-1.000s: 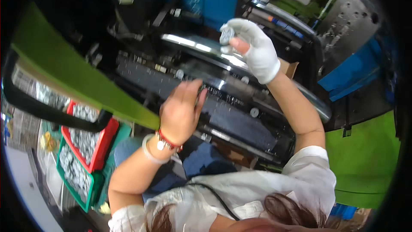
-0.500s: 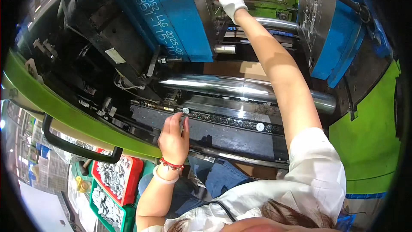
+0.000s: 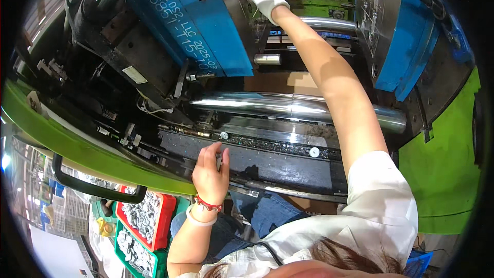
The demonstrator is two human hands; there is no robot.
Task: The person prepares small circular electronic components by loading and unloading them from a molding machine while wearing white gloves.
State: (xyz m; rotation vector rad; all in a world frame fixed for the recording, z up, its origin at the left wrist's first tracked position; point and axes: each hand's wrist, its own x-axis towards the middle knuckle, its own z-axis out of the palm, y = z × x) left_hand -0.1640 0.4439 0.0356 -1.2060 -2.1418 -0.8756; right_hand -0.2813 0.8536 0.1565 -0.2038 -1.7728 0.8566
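Observation:
My right hand [image 3: 267, 0], in a white glove with bare fingertips, reaches up to the hole-studded metal face of the left mould half [image 3: 237, 1]. Its fingers are pinched at that face; what they grip, if anything, is too small to make out. My left hand [image 3: 210, 175] is bare, with a red bead bracelet and a pale bangle at the wrist. It hovers by the edge of the green machine door [image 3: 170, 179], thumb and fingers apart. Just beyond its fingertips, a small round silvery piece [image 3: 224, 136] lies on the dark machine bed [image 3: 278, 162].
Across the gap stands the right mould half [image 3: 368, 25], backed by a blue block [image 3: 409, 46]. A thick polished bar [image 3: 247, 102] runs under my right arm. Another round piece [image 3: 314, 152] lies on the bed. Red [image 3: 167, 211] and green [image 3: 121, 257] trays hold many grey metal parts at lower left.
My right hand has shifted slightly left and stays at the left mould face. My left hand has barely moved. The whole view has shifted a little.

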